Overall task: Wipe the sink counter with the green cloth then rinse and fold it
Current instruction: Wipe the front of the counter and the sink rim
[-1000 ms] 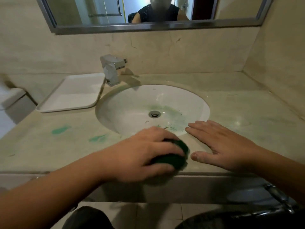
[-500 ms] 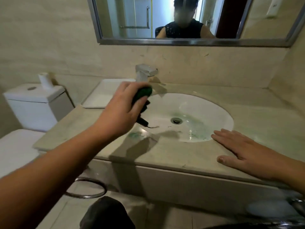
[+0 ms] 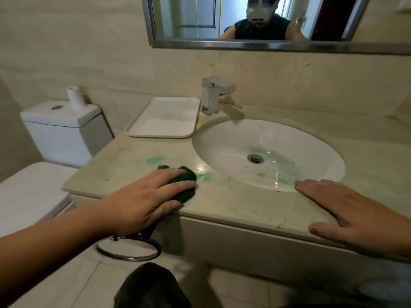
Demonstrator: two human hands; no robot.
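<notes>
Pressing the green cloth (image 3: 184, 185) flat under my left hand (image 3: 142, 203), fingers spread over it and bearing down, not clenched, I have it bunched on the front left stretch of the bench (image 3: 244, 210), close to the front edge and just left of the basin (image 3: 311, 152). A pale green smear (image 3: 204, 177) lies touching the cloth's right side, and a second smear (image 3: 154, 160) sits a little behind it, toward the white tray (image 3: 164, 117). Both look unwiped, so I judge the wiping only partly done on this side. More green residue streaks the bowl around the drain (image 3: 255, 158).

My right hand (image 3: 347, 212) lies open and flat on the front edge of the bench to the right of the basin, holding nothing, bracing me. I can't tell whether the bench under and beyond it is clean.

The faucet (image 3: 214, 94) shows no water running, so by my reckoning rinsing and folding are both left to do.
</notes>
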